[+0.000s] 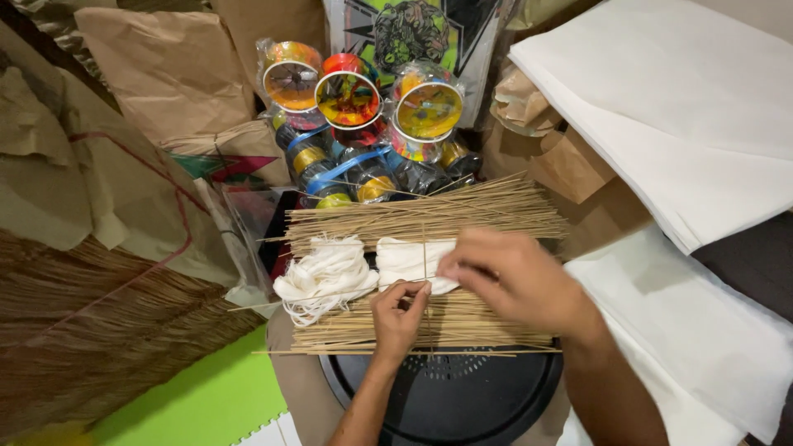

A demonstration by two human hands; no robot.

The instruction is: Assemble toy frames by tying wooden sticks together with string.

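Both forearms come up from the lower edge, bare, converging toward the middle. The left hand [398, 316] is the smaller in view, wrist straight, palm turned down, its fingers [410, 296] curled in with thumb and forefinger tips pinched together just ahead of the knuckles. The right hand [516, 277] lies larger and higher, back of the hand upward, wrist bent leftward; its fingers [456, 266] stretch left, tips close above the left fingertips. The two hands nearly touch there.

Warm, even indoor light; sharp centre, wide-angle stretching at the edges.
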